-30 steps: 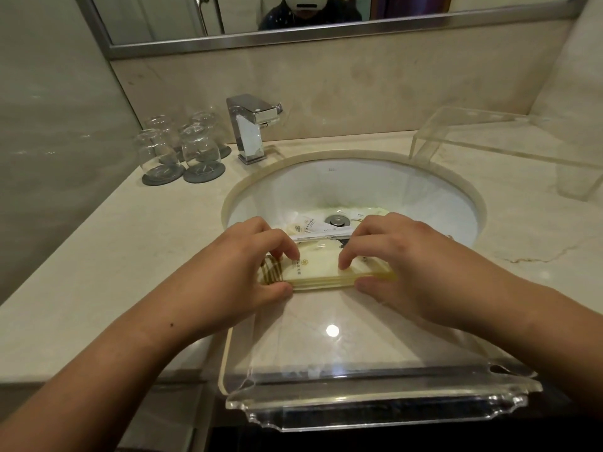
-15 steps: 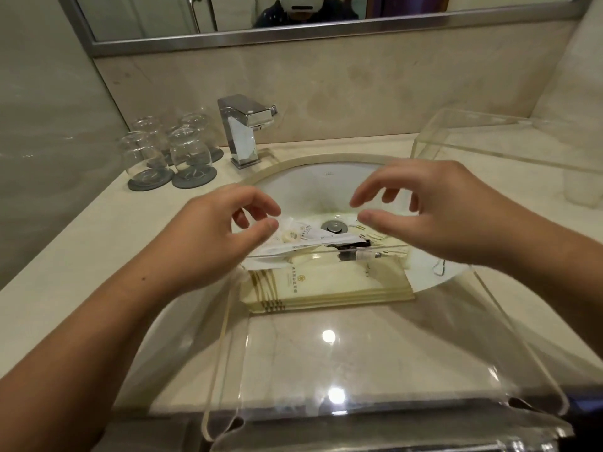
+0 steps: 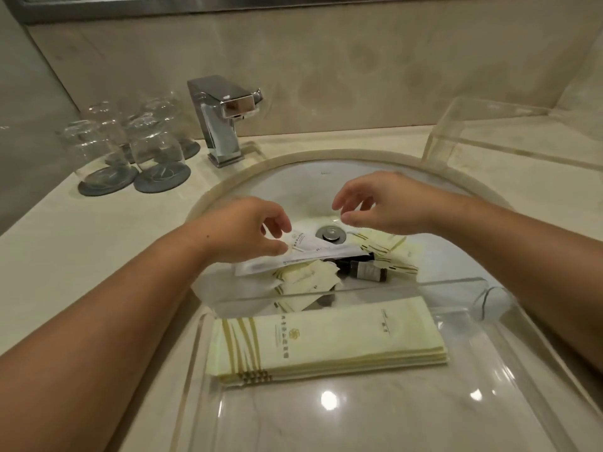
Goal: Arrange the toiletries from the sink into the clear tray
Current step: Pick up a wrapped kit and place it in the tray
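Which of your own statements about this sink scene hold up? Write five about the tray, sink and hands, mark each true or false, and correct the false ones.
1. A stack of cream packets lies in the clear tray. True.
2. The sink is empty. False: loose packets and dark bottles lie near the drain.
3. The glasses stand on grey coasters left of the faucet. True.
4. The right hand holds a dark bottle. False: it holds nothing, above the drain.
5. Water runs from the faucet. False: none runs.
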Tool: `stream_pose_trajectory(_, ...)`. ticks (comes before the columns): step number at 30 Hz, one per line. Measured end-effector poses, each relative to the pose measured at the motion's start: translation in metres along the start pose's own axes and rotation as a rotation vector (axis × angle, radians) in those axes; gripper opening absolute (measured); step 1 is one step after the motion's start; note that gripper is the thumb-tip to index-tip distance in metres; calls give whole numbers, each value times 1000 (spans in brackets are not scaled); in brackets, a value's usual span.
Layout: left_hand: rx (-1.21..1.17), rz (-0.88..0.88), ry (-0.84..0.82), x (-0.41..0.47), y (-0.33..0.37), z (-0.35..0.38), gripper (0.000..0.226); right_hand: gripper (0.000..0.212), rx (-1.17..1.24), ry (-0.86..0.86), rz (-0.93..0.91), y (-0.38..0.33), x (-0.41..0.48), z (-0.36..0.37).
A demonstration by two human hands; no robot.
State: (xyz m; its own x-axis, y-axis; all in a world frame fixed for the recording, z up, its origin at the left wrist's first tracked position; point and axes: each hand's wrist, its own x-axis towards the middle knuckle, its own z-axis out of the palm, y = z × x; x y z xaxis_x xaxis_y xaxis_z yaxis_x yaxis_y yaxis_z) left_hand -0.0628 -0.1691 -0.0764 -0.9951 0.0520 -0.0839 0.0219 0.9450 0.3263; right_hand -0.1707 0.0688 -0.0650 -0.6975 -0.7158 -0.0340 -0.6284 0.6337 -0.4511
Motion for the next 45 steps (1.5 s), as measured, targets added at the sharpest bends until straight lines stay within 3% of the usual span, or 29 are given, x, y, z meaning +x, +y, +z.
stream_pose_trajectory(7,55,-28,-166,32,-7,17,42,35,-110,-176,71,15,47,28)
stream_pose_trajectory(13,109,-59,-299,40,-4,26,56,39,-64,-278,131,28,50,48)
stream_pose_trajectory(18,152,-100,-360,39,-5,30,67,38,-47,-284,166,29,49,54)
stream_pose_trajectory(36,94,-75,-328,40,-2,30,41,17,-44,-447,261,24,46,51)
stream_pose_trajectory(40,72,-67,-301,39,-2,27,39,18,30,-366,251,24,46,46)
stream_pose_trajectory(45,-12,-98,-205,40,-8,22,37,9,214,-109,248,31,51,34)
